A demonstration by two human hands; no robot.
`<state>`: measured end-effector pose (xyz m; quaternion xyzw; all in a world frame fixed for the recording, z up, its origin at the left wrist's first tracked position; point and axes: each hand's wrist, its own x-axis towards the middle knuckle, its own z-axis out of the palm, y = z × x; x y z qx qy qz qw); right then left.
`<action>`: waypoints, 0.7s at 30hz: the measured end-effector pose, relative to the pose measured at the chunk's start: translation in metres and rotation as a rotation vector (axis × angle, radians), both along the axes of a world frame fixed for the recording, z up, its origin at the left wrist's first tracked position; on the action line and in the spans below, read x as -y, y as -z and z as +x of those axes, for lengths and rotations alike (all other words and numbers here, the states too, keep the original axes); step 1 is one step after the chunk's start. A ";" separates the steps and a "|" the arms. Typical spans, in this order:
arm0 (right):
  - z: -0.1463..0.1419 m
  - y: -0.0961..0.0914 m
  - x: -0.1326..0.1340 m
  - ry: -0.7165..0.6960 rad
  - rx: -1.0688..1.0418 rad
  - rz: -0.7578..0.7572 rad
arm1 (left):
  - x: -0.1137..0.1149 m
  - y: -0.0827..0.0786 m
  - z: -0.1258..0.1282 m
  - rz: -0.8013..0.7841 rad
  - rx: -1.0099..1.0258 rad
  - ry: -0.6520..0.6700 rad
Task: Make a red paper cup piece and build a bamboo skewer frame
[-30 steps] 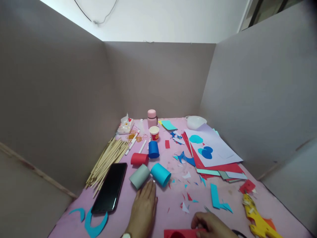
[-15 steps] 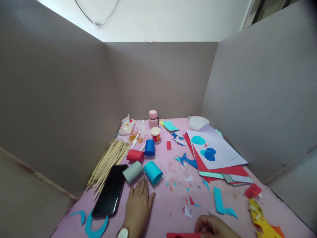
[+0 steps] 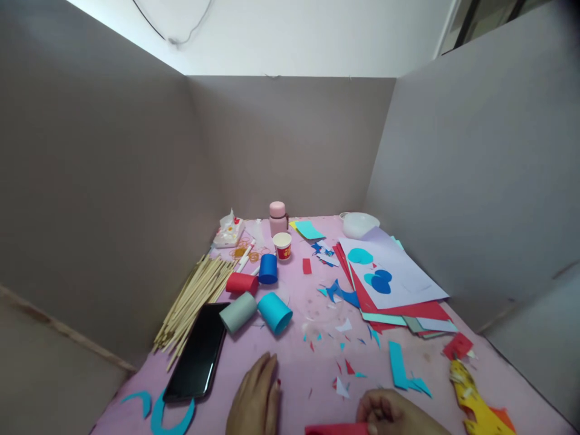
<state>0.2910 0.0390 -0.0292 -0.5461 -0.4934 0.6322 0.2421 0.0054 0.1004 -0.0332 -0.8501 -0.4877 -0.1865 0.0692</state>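
Resting flat at the bottom centre of the frame, the left hand (image 3: 256,399) lies open on the pink table (image 3: 308,362), fingers straight and close together, holding nothing. Just right of it, at the bottom edge, the right hand (image 3: 389,414) is curled closed, its fingertips and thumb pinching the red paper (image 3: 335,429). Only a thin strip of that paper shows: bright red, with a straight upper edge, running leftward from the right hand toward the left hand, the rest cut off by the frame. Above the left hand, well apart from it, a turquoise roll (image 3: 275,312) and a grey roll (image 3: 238,312) lie on their sides next to each other. A black phone (image 3: 197,353) lies at lower left beside a bundle of wooden sticks (image 3: 194,296). Coloured sheets (image 3: 399,290) are stacked at right of centre, and a yellow tool (image 3: 473,402) sits in the lower right corner.
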 end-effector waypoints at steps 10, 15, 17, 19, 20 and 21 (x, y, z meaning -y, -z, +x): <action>0.005 -0.019 0.010 0.081 0.101 0.018 | 0.063 -0.008 0.003 -0.466 0.402 0.116; -0.002 -0.022 0.011 0.066 0.155 0.052 | 0.066 -0.010 0.018 -0.669 0.451 0.027; -0.006 -0.022 0.012 0.064 0.172 0.063 | 0.064 -0.013 0.024 -0.711 0.446 -0.013; -0.010 -0.021 0.012 0.065 0.182 0.068 | 0.061 -0.019 0.029 -0.734 0.438 -0.034; -0.011 -0.019 0.013 0.066 0.182 0.071 | 0.059 -0.023 0.031 -0.748 0.435 -0.046; -0.012 -0.018 0.013 0.067 0.178 0.075 | 0.058 -0.026 0.033 -0.763 0.433 -0.056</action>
